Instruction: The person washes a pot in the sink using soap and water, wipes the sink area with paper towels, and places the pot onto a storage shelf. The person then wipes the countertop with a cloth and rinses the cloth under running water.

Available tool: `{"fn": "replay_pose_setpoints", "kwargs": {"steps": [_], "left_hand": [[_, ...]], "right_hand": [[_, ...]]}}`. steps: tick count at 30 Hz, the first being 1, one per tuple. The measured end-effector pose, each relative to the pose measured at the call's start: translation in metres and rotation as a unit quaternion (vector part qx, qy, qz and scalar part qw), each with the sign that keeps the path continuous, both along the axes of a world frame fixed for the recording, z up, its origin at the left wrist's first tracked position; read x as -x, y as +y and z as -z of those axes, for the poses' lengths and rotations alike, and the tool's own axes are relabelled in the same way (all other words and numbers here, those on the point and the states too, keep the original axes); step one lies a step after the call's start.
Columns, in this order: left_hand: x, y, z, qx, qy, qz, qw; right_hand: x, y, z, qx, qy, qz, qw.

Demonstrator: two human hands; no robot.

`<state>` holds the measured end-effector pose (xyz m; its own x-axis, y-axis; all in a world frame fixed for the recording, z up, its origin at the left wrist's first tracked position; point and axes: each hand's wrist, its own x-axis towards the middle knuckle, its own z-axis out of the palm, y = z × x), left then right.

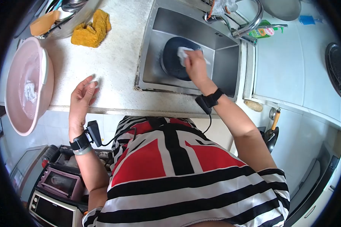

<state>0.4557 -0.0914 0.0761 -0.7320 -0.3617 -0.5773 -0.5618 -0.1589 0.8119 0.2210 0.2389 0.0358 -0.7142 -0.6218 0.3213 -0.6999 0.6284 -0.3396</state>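
Observation:
In the steel sink lies a dark, round, shallow thing that looks like a pan; no handle shows. My right hand is over it, closed on a white cloth that meets the dark surface. Some motion blur softens the fingers and the cloth. My left hand hovers at the front of the pale countertop, left of the sink, holding nothing, fingers apart and loosely bent. Behind it on the counter sits a crumpled mustard-yellow cloth.
A pink basin with water and a white cloth stands at the left counter edge. The curved faucet rises behind the sink's right side, beside a green soap bottle. An orange-handled utensil is at the back left.

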Motion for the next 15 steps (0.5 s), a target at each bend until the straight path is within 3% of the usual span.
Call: {"fn": "replay_pose_setpoints", "kwargs": {"steps": [1,2,3,5,7,8,10,15], "left_hand": [[0.002,0.002,0.0,-0.006,0.005,-0.01,1.0],[0.003,0.001,-0.001,-0.005,0.006,-0.014,1.0],[0.005,-0.001,-0.006,0.002,0.003,-0.011,1.0],[0.01,-0.003,-0.009,0.013,0.008,-0.002,1.0],[0.016,-0.002,-0.019,0.021,0.03,-0.007,0.999],[0.021,-0.002,-0.022,0.024,0.039,-0.007,0.999],[0.026,-0.001,-0.028,0.039,0.036,-0.016,0.998],[0.031,0.0,-0.022,0.021,0.04,-0.043,0.998]], "right_hand": [[-0.008,-0.025,-0.016,-0.018,-0.073,-0.001,0.997],[-0.017,-0.051,-0.024,-0.059,-0.073,-0.062,0.994],[-0.029,-0.076,-0.017,-0.011,-0.061,-0.139,0.988],[-0.065,-0.12,-0.028,-0.019,-0.318,-0.159,0.934],[-0.098,-0.155,-0.046,-0.062,-0.455,-0.127,0.879],[-0.107,-0.16,-0.005,-0.128,-0.241,-0.274,0.922],[-0.106,-0.163,-0.03,-0.096,-0.138,-0.332,0.928],[-0.063,-0.185,-0.018,-0.066,-0.034,-0.3,0.951]]}}
